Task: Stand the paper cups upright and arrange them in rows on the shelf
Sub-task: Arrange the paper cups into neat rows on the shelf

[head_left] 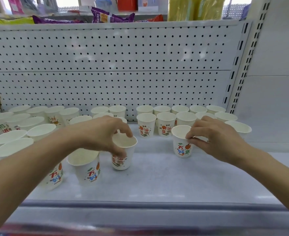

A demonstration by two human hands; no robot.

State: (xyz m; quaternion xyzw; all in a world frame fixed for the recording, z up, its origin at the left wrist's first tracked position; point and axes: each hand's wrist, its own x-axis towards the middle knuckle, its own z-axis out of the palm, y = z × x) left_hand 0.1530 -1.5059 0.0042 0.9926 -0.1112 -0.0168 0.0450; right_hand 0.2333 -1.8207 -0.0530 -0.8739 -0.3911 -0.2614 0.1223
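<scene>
Back cups (199,114) partly hidden behind hands; left cup (123,161) gripped by left hand (104,133), right cup (181,148) pinched at rim by right hand (215,138).

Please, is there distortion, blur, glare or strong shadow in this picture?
Head view: the wide lens bows the pegboard and the shelf front edge. Head view: the bottom strip is blurred; the left hand gripping the left cup and the right hand pinching the right cup are fairly sharp. Head view: top backlight washed out, shadows faint.

Purple snack bags (109,16) lie above the white pegboard panel (106,65); tall yellow packs (194,7) stand to their right.
</scene>
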